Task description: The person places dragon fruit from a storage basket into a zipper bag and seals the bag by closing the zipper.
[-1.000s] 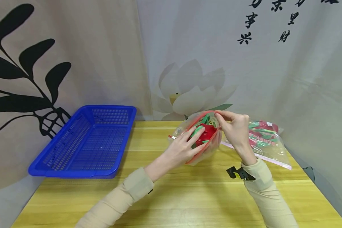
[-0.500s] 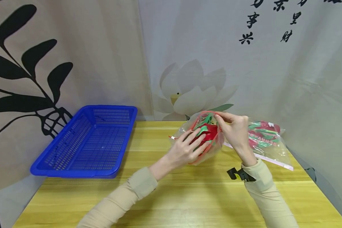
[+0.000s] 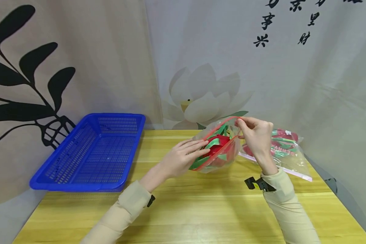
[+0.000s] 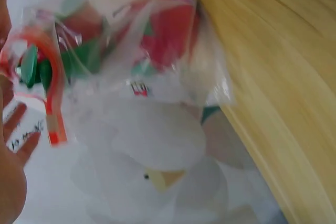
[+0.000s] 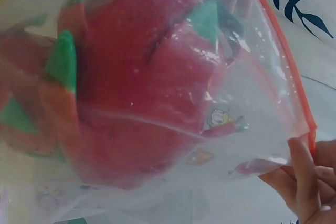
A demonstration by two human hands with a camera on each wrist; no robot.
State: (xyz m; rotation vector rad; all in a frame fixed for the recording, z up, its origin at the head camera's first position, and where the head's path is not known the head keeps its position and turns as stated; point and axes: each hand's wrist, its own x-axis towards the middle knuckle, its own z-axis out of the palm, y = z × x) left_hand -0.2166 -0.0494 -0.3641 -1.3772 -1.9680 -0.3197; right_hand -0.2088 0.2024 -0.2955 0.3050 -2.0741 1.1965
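Observation:
A clear zip bag (image 3: 228, 162) with a red-trimmed mouth stands gaping at the back of the table. Inside it are red dragon fruits (image 3: 221, 139) with green tips, large behind the plastic in the right wrist view. At the mouth's right corner my right hand (image 3: 256, 139) pinches the red trim between thumb and fingers; the right wrist view shows this grip too. My left hand (image 3: 177, 159) reaches over the left side of the mouth, fingers fairly straight, tips near the fruit. In the left wrist view only part of that hand (image 4: 10, 182) shows.
A second clear bag (image 3: 289, 156) with a pale slider strip and red and green contents lies just right of my right hand. At the left stands a blue perforated basket (image 3: 99, 186). The wooden table (image 3: 201, 210) meets a printed curtain (image 3: 207, 51) behind.
My left hand has drawn back leftward from over the fruit to the mouth's left side. My right hand has shifted slightly right, and the bag's mouth is stretched longer and more slanted.

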